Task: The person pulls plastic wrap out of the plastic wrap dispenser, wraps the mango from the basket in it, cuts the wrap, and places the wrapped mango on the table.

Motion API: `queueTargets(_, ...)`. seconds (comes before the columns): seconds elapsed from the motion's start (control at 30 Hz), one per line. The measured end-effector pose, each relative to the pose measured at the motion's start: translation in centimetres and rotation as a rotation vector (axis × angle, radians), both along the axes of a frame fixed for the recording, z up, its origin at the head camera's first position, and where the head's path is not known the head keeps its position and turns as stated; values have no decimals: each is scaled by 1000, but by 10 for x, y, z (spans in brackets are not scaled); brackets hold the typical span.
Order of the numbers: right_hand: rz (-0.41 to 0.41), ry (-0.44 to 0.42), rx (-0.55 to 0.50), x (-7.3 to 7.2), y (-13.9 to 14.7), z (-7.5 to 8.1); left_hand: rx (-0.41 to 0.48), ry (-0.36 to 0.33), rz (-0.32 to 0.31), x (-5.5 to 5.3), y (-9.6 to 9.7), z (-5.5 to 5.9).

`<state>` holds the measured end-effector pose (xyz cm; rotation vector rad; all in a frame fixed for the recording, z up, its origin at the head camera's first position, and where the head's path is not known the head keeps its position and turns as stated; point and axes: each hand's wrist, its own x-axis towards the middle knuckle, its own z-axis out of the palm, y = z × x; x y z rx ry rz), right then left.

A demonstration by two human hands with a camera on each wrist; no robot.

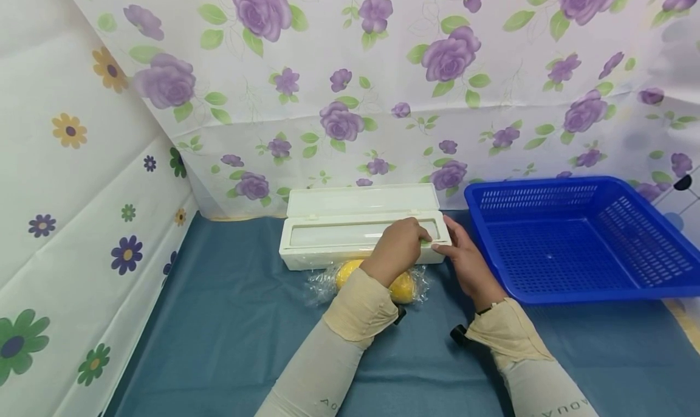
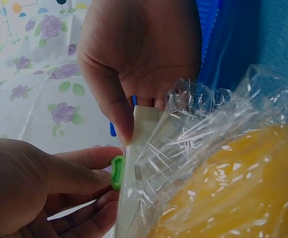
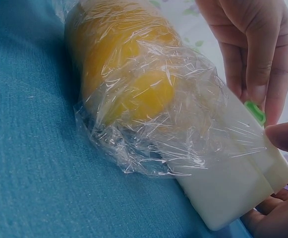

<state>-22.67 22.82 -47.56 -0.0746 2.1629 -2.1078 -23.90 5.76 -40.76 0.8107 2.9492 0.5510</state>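
Note:
A long white cling-film dispenser box (image 1: pixel 298 261) lies on the table with its lid (image 1: pixel 361 199) swung up at the back. My left hand (image 1: pixel 398 247) pinches a small green slider (image 2: pixel 117 172) at the box's front top edge, near the right end. With thumb in front and fingers behind, my right hand (image 1: pixel 466 264) grips that right end of the box. Against the box's front lie yellow rounded items (image 1: pixel 403 288) wrapped in clear film (image 3: pixel 183 148), partly hidden behind my left wrist. In the left wrist view, the crinkled film overlaps the box end.
A blue plastic basket (image 1: pixel 492 271) with slotted walls stands right of the box, close to my right hand. Blue-green cloth (image 1: pixel 219 332) covers the table. Flowered sheeting (image 1: pixel 339 70) hangs at the back and along the left side.

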Motion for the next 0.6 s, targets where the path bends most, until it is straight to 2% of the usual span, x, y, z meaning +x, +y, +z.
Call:
queueTargets(0.4, 0, -5, 14, 1, 1, -1, -3, 34, -19, 0, -2, -2)
queueTargets(0.6, 4, -2, 15, 2, 1, 0, -7, 16, -17, 0, -2, -2)
